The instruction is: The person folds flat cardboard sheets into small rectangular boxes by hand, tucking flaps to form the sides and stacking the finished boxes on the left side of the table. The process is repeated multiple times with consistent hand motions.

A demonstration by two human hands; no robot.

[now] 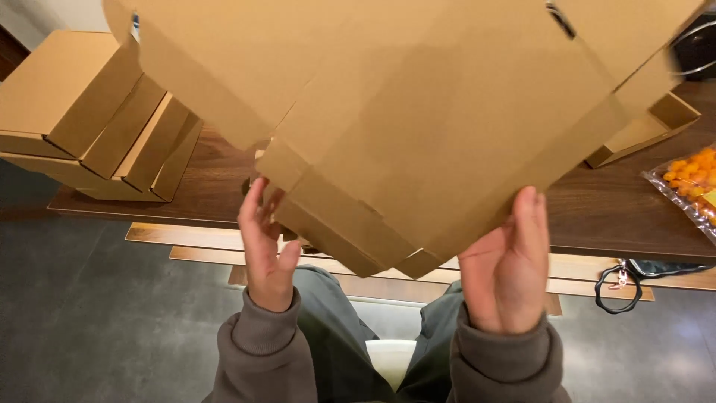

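This looks like a small packing workspace rather than a home room: a dark wooden desk (597, 209) stands on a grey concrete floor (104, 313), folded cardboard boxes (97, 112) are stacked at one end, a large flat cardboard sheet (418, 112) is in hand, and a clear bag of orange snacks (692, 183) lies at the other end.

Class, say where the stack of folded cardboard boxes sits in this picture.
In the head view, the stack of folded boxes sits at far left on the dark wooden table, beside the flat cardboard sheet.
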